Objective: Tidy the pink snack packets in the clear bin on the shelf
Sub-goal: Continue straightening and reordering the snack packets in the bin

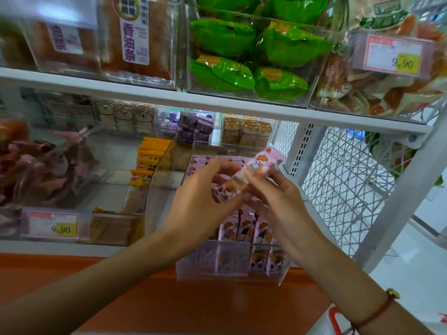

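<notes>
A clear bin (242, 274) pulled out at the front of the lower shelf holds several pink snack packets (244, 228) standing upright in rows. Both hands hover over the bin and hold one pink packet (256, 170) with a cartoon figure, tilted up to the right. My left hand (200, 199) grips its lower left end with curled fingers. My right hand (283, 201) pinches its middle from the right. More pink packets (200, 163) lie at the back of the bin, partly hidden by my hands.
Left of the bin stand orange packets (145, 165) and a clear bin of dark pink wrappers (36, 170) with a price tag (55, 226). Green packets (242, 56) fill a bin on the upper shelf. A white wire mesh side panel (338, 177) stands on the right.
</notes>
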`<state>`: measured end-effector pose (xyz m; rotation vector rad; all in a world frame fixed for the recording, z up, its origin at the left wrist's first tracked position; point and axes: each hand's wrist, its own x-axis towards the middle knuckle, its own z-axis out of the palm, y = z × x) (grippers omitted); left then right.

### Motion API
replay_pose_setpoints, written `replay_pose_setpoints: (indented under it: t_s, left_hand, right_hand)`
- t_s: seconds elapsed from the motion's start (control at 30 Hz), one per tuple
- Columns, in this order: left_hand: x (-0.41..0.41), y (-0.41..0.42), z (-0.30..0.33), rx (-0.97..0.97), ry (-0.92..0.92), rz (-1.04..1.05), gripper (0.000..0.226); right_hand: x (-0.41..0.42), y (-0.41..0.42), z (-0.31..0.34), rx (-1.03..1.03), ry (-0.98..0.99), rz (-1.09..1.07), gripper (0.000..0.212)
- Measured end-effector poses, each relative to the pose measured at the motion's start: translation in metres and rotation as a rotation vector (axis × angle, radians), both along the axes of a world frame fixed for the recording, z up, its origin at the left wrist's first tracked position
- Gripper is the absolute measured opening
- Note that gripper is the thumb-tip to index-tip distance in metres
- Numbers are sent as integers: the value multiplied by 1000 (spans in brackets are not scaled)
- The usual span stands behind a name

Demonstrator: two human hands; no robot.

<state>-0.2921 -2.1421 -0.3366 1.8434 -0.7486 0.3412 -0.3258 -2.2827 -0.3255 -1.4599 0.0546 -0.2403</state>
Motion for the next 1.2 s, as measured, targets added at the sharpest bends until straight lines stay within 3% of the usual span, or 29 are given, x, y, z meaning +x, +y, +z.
replay_pose_setpoints:
  t_s: [0.13,0.23,0.37,0.5,0.63,0.73,0.97,1.13,1.2]
  left_hand:
    - [4,0,-4,-8,62,1,35]
    - [7,-1,-4,92,-31,36,33]
    - [6,-3,-2,90,-38,25,50]
    - [4,-6,5,-12,147,-162,48]
    - [4,-6,10,-55,439,-337,22]
    - [5,-6,8,-62,550,-367,27]
    - [12,3,11,-77,130,-224,38]
    - [12,5,7,-42,73,-199,37]
    - [12,4,7,-91,121,-204,36]
  right_hand:
    - [-2,-5,3,20,-65,75,27]
    - [-3,-6,0,-47,-100,-44,32]
    - [-4,-6,-2,-109,-123,-158,43]
    - [-5,-10,2,-148,-110,-134,58]
    - [-4,-14,0,-103,-45,-117,55]
    - [-4,-13,-1,-96,-42,-112,53]
    - [-7,-13,2,-288,-265,16,37]
    - [-9,-12,-1,-362,-327,27,38]
    - [-10,-13,0,-391,-313,21,48]
